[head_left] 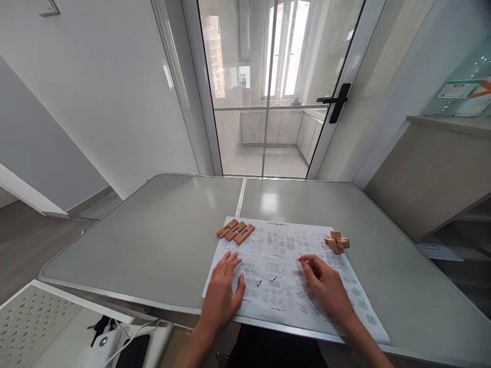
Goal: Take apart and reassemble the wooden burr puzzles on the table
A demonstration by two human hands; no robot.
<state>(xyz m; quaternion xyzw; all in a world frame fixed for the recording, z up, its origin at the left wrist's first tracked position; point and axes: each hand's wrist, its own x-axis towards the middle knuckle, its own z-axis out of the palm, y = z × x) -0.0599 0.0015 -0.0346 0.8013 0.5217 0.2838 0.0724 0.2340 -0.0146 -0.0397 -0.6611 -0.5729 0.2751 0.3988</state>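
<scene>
A large white sheet [264, 306] printed with rows of small puzzle diagrams lies on the table. My left hand [222, 289] rests on its left side, fingers stretched forward and thumb apart, holding nothing. On the right half of the sheet is my right hand [324, 283], its fingers curled and the thumb and forefinger tips close together; nothing shows between them. Beyond the left hand, several flat wooden slotted pieces [235, 231] lie side by side over the sheet's far left corner. An assembled wooden burr puzzle [337, 242] sits at its far right corner.
The grey-green table [146, 235] has a seam down its middle. A white perforated tray [42, 327] at lower left holds a white device [104, 343] with a cable and a black phone-like object [133, 352]. A glass door [268, 92] stands behind the table.
</scene>
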